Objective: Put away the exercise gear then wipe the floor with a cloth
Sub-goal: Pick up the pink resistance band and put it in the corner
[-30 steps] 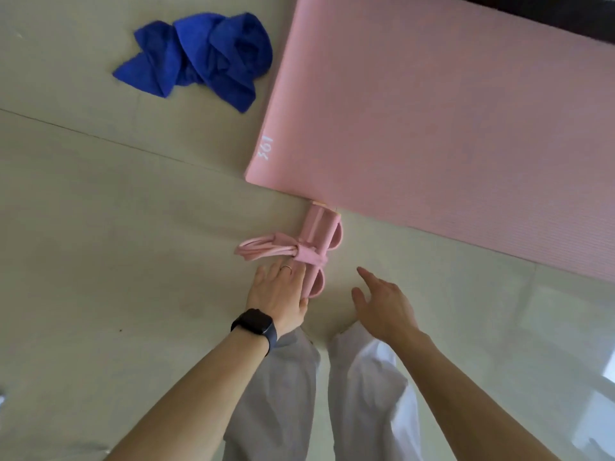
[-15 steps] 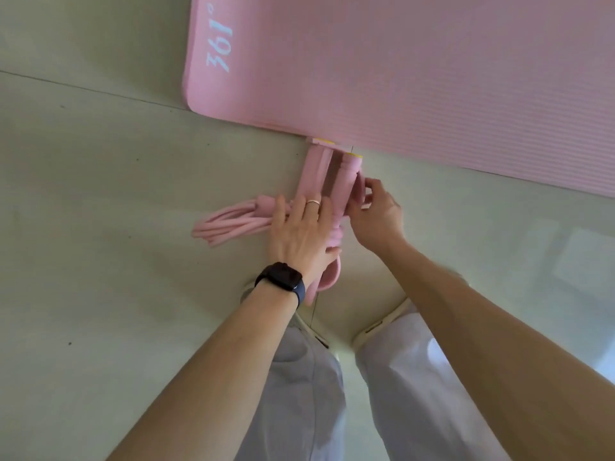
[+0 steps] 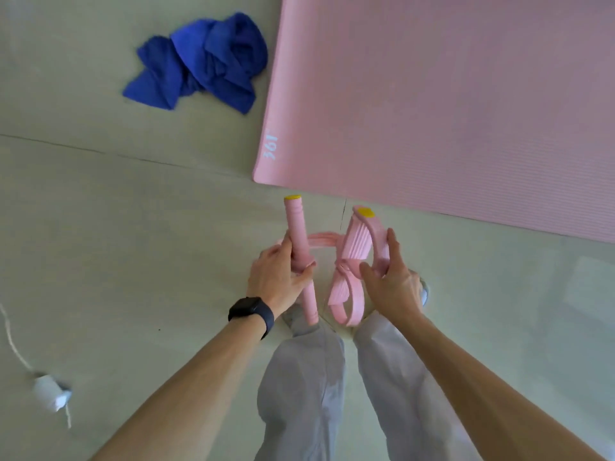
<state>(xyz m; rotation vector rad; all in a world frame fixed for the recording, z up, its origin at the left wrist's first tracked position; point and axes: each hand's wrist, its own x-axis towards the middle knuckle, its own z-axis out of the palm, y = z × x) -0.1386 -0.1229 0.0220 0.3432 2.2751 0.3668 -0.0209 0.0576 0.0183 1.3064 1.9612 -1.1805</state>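
The pink pull exerciser (image 3: 336, 257), held above the floor just near of the mat (image 3: 449, 104), looks light; stiff bars, floppy bands. The left hand (image 3: 278, 281) wraps its handle bar (image 3: 298, 241); the right hand (image 3: 389, 281) clasps the pedal piece (image 3: 357, 241). The blue cloth (image 3: 199, 61) lies far left.

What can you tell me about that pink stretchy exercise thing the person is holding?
The pink pull exerciser looks like rubber and foam: a straight bar handle with a yellow end cap, a ribbed pedal piece with loop straps, and bands joining them. It is held above the floor, near the pink mat's edge. The left hand grips the bar; the right hand holds the pedal piece.
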